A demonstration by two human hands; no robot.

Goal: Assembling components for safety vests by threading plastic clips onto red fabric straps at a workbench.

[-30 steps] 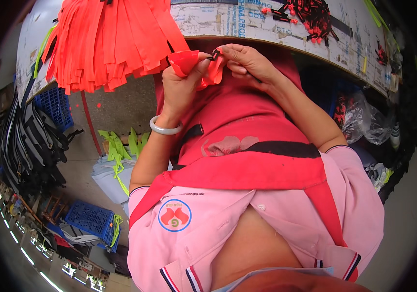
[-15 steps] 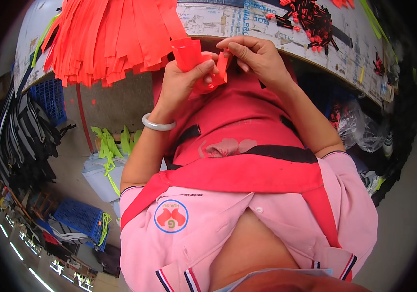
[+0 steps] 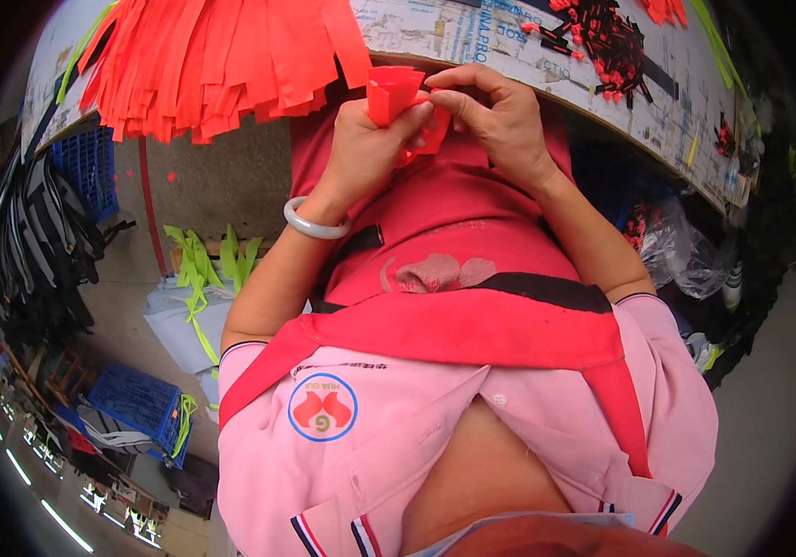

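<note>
My left hand [image 3: 367,147] is closed around a bright red-orange fabric strip [image 3: 390,95], which stands up folded above my fist and shows again below the fingers. Close beside it, my right hand [image 3: 502,123] pinches thumb against forefinger at the strip's right end. Whatever small thing may sit in that pinch is too hidden to make out. Both hands are at the table's near edge, in front of my red apron [image 3: 481,251]. Just to the left, a thick bundle of similar red-orange strips [image 3: 221,70] hangs over the table edge.
Small black and red pieces [image 3: 613,56] are heaped on the worn table [image 3: 426,32] at the right. Below the table stand a blue crate [image 3: 87,172] and a clear plastic bag [image 3: 681,251]. Dark straps [image 3: 36,251] hang at the left, near yellow-green strips [image 3: 195,265].
My left hand has moved right and slightly up with the strip, closer to my right hand. The strip's upper fold has come away from the hanging bundle. My right hand still pinches.
</note>
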